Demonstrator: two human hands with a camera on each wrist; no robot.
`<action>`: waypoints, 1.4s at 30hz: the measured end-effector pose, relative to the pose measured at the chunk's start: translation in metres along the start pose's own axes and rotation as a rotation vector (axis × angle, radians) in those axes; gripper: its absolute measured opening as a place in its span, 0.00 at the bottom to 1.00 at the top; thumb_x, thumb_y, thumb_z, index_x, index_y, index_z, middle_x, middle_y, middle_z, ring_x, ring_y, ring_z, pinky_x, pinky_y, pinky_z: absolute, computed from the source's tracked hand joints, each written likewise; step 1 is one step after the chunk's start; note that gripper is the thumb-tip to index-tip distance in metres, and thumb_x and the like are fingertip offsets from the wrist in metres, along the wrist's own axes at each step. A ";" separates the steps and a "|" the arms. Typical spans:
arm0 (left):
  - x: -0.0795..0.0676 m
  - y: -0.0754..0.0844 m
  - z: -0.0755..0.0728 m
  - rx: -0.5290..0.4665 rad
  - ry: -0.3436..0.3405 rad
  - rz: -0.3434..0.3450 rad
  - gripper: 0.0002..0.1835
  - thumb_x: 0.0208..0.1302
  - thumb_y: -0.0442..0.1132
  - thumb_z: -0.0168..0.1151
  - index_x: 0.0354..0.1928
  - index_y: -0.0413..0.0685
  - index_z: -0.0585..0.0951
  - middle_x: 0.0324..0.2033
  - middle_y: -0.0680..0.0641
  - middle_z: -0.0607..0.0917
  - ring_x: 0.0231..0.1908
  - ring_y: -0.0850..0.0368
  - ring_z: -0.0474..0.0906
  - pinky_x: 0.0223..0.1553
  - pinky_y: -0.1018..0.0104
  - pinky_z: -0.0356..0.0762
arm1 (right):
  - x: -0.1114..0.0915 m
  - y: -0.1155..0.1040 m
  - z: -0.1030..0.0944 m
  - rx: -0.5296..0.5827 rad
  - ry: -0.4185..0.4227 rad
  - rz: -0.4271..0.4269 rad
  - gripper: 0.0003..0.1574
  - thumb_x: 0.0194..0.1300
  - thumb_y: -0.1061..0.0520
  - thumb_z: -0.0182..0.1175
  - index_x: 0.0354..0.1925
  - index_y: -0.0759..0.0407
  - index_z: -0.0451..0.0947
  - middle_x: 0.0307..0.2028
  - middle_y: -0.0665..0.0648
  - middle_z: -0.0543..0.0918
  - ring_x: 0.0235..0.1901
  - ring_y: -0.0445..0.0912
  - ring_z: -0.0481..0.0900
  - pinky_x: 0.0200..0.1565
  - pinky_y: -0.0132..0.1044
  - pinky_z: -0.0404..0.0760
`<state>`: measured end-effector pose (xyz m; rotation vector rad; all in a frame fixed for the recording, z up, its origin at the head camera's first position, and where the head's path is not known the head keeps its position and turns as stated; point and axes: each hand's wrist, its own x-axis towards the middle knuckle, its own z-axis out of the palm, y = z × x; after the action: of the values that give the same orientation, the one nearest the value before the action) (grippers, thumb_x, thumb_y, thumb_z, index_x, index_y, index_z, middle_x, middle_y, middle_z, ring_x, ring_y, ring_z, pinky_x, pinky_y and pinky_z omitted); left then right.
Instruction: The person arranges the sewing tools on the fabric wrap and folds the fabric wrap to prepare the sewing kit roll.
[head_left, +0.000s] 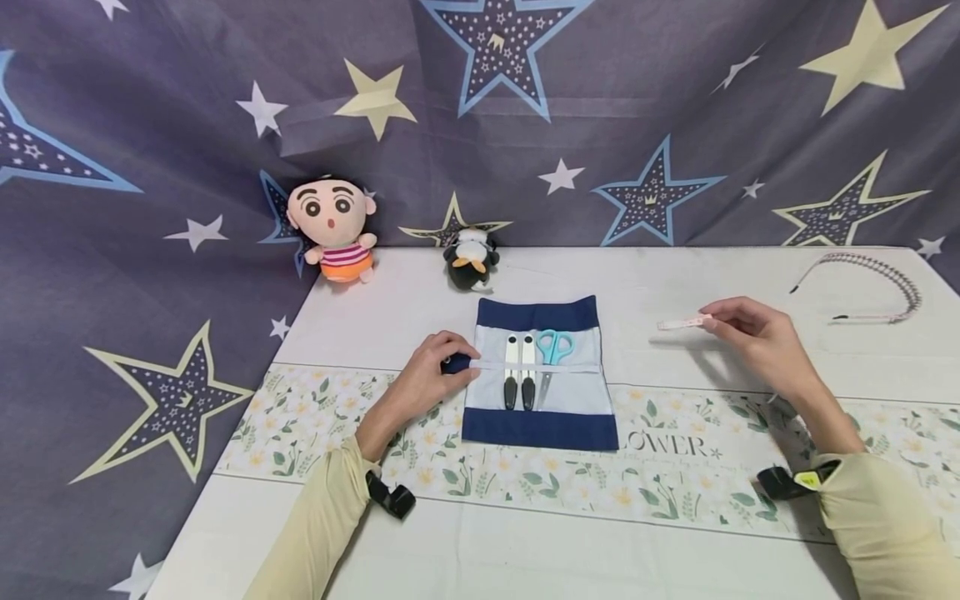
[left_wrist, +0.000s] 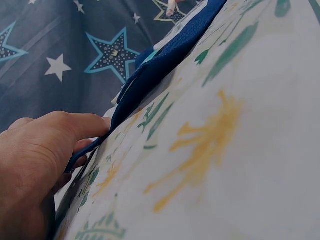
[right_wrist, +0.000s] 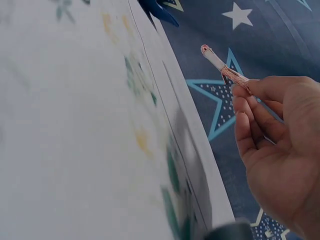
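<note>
A fabric tool roll [head_left: 540, 432] lies spread out, pale inside with dark blue bands at both ends. Its white elastic strip crosses two white-and-black tools [head_left: 512, 375] and turquoise-handled scissors [head_left: 555, 346]. My left hand [head_left: 433, 371] pinches the roll's left side at a dark blue tab [head_left: 456, 364]; the left wrist view shows blue cloth [left_wrist: 82, 155] passing between thumb and fingers. Well to the right, my right hand [head_left: 757, 337] pinches one end of a slim white-and-pink stick [head_left: 681, 323] above the table. The right wrist view shows the stick's rounded far end with a small hole [right_wrist: 205, 49].
A plush doll [head_left: 333, 233] in a striped top and a black-and-white plush [head_left: 471, 260] sit at the table's back. A beaded headband [head_left: 892, 275] lies back right. Under the roll runs a flowered band of the tablecloth [head_left: 675, 496]. A star-patterned curtain [head_left: 420, 167] hangs behind.
</note>
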<state>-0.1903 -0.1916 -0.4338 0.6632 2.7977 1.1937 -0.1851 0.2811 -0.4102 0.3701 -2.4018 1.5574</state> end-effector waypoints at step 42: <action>0.002 0.000 0.001 0.006 0.005 0.013 0.11 0.69 0.43 0.70 0.50 0.49 0.88 0.53 0.48 0.80 0.56 0.47 0.72 0.51 0.50 0.75 | 0.051 -0.036 0.087 0.188 -0.182 -0.087 0.09 0.72 0.69 0.63 0.49 0.72 0.83 0.41 0.67 0.85 0.36 0.48 0.84 0.37 0.33 0.80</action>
<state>-0.1919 -0.1902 -0.4341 0.6804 2.8065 1.1911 -0.2273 0.1831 -0.3963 0.6718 -2.3382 1.7839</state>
